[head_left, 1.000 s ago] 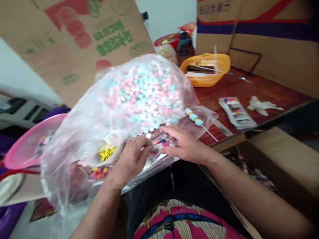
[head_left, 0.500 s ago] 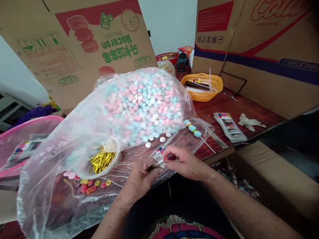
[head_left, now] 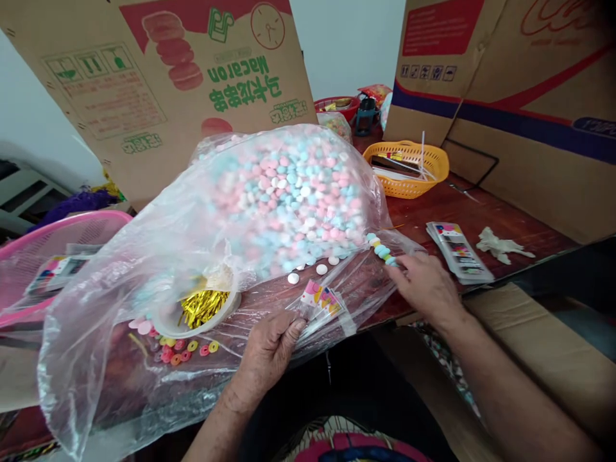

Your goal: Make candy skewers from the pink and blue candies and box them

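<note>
pinching a small printed packet in my left hand at the bench edge; right hand fingers closed on one candy skewer, stick hidden. two loose white candies.

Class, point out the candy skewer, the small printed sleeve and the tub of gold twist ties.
candy skewer (head_left: 380,249): head view, on its beads.
small printed sleeve (head_left: 321,299): head view, printed end.
tub of gold twist ties (head_left: 205,307): head view, on the ties.

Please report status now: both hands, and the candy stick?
Left hand pinches small printed wrapper. Right hand grips candy stick. Big candy bag close behind.
</note>
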